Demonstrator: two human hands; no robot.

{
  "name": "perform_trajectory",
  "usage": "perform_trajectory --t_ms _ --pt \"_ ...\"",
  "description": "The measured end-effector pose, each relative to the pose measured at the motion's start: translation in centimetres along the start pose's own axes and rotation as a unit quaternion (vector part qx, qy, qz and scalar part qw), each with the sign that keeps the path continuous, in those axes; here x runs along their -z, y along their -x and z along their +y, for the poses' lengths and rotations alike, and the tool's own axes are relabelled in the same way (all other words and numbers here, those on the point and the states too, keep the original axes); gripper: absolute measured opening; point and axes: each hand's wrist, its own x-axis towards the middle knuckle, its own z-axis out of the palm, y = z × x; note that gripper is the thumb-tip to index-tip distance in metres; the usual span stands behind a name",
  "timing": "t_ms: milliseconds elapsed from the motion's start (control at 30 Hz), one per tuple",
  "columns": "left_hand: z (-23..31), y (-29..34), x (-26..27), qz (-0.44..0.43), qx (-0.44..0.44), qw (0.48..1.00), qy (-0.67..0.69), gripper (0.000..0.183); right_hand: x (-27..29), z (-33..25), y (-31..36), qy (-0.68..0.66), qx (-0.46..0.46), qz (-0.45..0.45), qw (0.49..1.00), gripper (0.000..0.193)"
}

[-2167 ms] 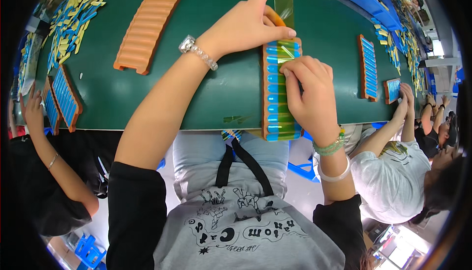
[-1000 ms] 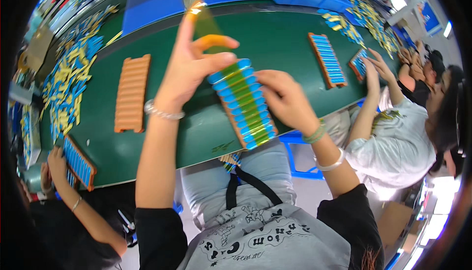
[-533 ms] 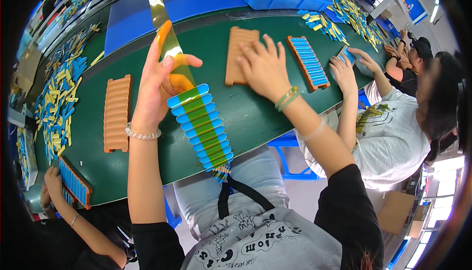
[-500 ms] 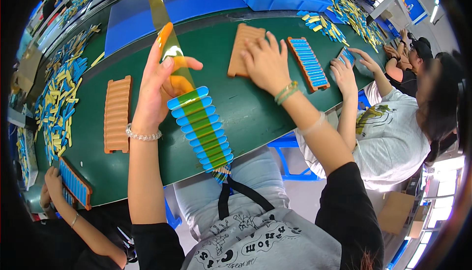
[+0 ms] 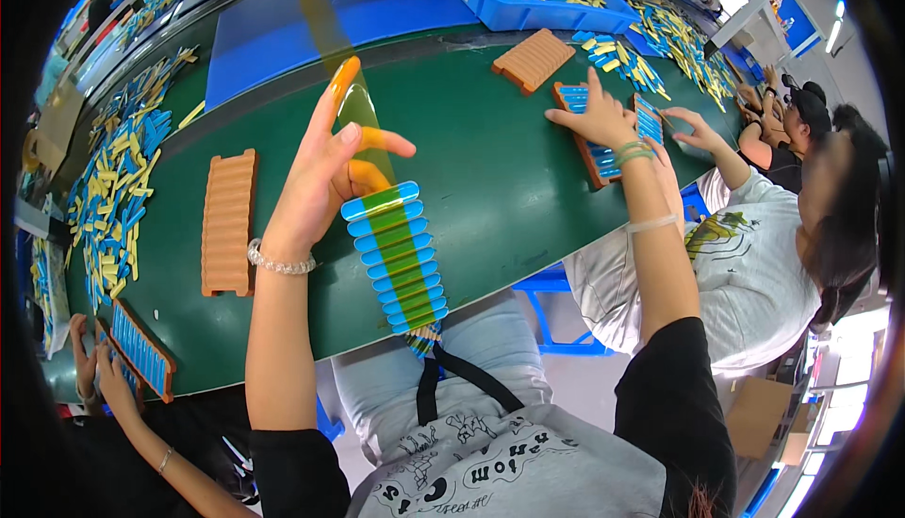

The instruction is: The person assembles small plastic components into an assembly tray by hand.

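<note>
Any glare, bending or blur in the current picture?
In the head view, bright window panes at lower right look washed out; same head view, the dark green tabletop bows along its far edge; head view again, the taped row of blue round-ended sticks looks fairly sharp.

Wide fisheye view from the wearer's head, facing down, grey shirt close below, green table beyond

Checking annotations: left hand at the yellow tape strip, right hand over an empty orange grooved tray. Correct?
Not empty: in the head view, the orange grooved tray under the right hand holds blue sticks. The left hand is at the yellow tape strip.
</note>
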Motion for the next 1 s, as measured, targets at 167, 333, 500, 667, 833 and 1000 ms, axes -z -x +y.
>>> perform_trajectory --t_ms 167,333,500,667,833,1000 --pt "-0.6 0.3 1.1 -0.029 -0.008 0.999 0.025 0.07 -0.6 0.8 2.6 -0.081 0.05 0.017 0.995 0.103" --pt "-0.1 0.5 0.6 -0.017 -0.004 1.0 0.012 0.07 -1.4 -4.4 7.7 -0.158 0.25 0.078 0.952 0.089" --pt "0.2 0.6 0.5 -0.027 -0.015 0.999 0.032 0.072 -2.1 -14.2 12.3 -0.161 0.334 0.122 0.92 0.084" --pt "0.9 0.6 1.5 -0.07 -0.028 0.994 0.085 0.07 -4.8 -21.3 12.4 -0.273 0.294 0.066 0.913 0.043" --pt "1.3 1.0 2.7 -0.038 -0.018 0.997 0.061 0.071 -2.0 -20.6 11.2 -0.447 0.337 0.064 0.826 0.032" --pt "1.7 1.2 2.4 0.022 -0.027 0.997 -0.066 0.072 1.2 -18.3 15.3 -0.689 0.152 -0.265 0.657 0.029"
